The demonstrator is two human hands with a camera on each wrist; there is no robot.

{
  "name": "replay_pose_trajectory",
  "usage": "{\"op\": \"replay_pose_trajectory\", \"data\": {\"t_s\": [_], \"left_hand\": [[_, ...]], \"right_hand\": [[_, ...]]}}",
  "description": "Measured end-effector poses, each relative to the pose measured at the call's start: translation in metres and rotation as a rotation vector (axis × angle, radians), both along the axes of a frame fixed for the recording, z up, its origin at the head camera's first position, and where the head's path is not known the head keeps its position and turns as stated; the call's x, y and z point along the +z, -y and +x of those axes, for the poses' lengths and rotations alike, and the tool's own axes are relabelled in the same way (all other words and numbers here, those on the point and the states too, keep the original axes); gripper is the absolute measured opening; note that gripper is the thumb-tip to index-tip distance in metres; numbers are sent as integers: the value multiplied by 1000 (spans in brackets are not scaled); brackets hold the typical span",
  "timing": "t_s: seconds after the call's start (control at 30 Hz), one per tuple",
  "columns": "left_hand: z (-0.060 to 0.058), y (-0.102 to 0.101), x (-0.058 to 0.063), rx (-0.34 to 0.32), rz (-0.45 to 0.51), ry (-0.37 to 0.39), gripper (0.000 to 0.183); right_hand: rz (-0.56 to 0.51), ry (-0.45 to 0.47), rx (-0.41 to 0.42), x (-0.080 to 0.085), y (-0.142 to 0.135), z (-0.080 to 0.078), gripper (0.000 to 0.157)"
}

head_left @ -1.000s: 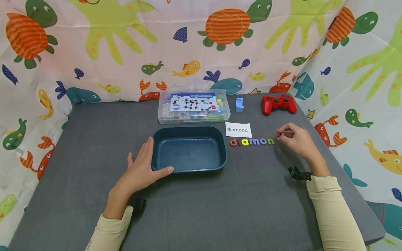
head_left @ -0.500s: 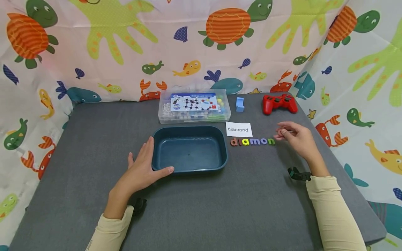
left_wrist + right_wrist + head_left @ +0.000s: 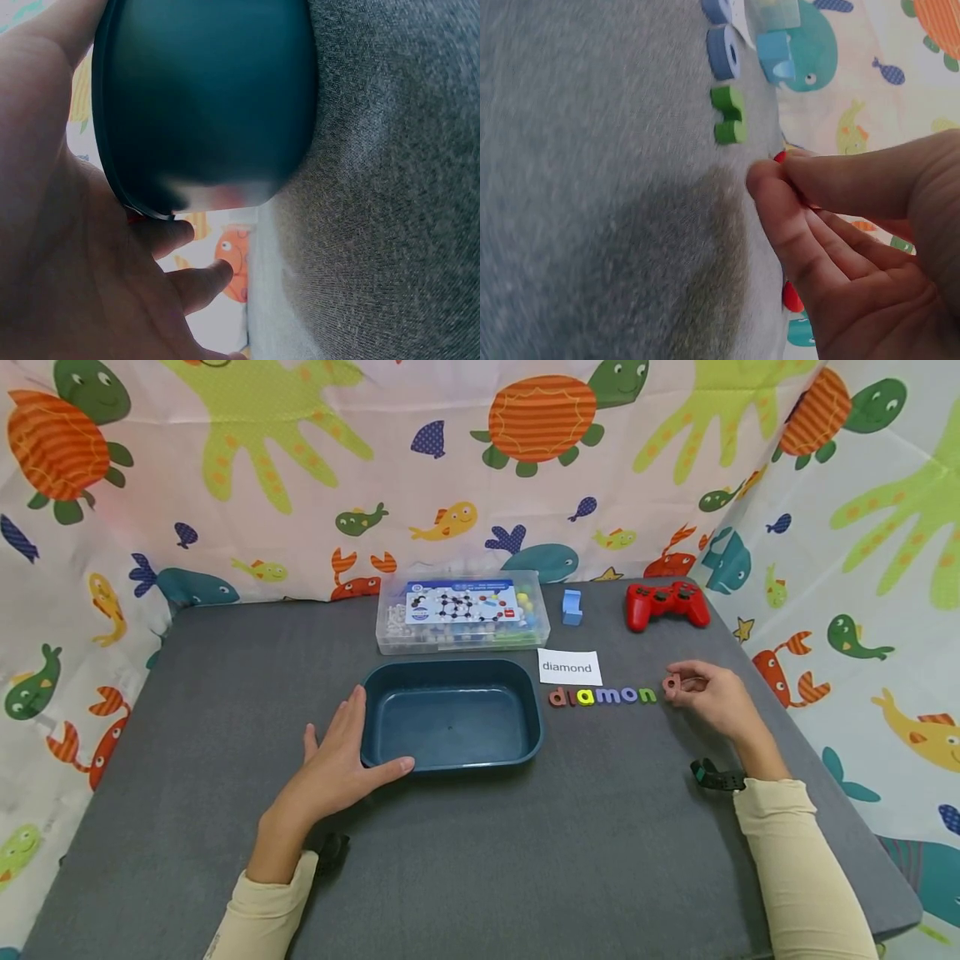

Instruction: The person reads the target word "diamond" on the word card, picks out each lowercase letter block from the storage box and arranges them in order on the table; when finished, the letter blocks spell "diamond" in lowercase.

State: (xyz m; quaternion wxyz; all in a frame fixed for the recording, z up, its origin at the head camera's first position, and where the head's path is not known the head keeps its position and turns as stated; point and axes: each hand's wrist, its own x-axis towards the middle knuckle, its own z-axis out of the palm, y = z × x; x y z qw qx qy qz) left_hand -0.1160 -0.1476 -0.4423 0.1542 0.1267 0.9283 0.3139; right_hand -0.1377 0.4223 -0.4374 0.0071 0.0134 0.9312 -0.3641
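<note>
In the head view my left hand [image 3: 330, 768] rests against the left side of a dark blue plastic tub [image 3: 452, 767], thumb at the near rim and fingers extended along the side. The tub wall [image 3: 210, 97] fills much of the left wrist view. My right hand [image 3: 708, 697] pinches a small reddish-brown letter [image 3: 672, 684] between thumb and fingertips, just above the table. Left of it, a row of coloured letters [image 3: 607, 697] reads "diamon", ending in a green n [image 3: 647, 696]. The held letter is hidden by my fingers in the right wrist view.
A white card [image 3: 569, 667] printed "diamond" lies above the letter row. Behind are a clear plastic case [image 3: 462, 639] of small parts, a light blue block [image 3: 572, 607] and a red game controller [image 3: 667, 604]. A patterned curtain [image 3: 300, 552] borders the grey table [image 3: 487, 868].
The fingers of my right hand have turned the reddish-brown letter, whose face now shows at the fingertips. My left hand has stayed on the tub.
</note>
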Motion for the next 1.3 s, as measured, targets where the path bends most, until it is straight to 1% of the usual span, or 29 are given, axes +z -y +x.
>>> {"op": "replay_pose_trajectory", "data": {"t_s": [0.13,0.2,0.4,0.53,0.73,0.97,1.3], "left_hand": [[-1,0,1,2,-2,4,132],[-1,0,1,2,-1,6,132],[0,1,2,5,1,-3,133],[1,1,2,5,0,-5,133],[0,1,2,6,-3,3,133],[-1,1,1,9,-2,-6,133],[1,1,1,10,3,-11,133]], "right_hand": [[35,79,27,-3,-4,-3,42],[51,87,43,-4,-6,-4,41],[141,-1,131,-11,-11,-5,33],[153,-19,168,-13,-12,-6,32],[156,-5,175,-13,-12,-8,37],[144,-37,188,-15,-11,-5,44],[166,-34,177,-15,-11,-5,43]]}}
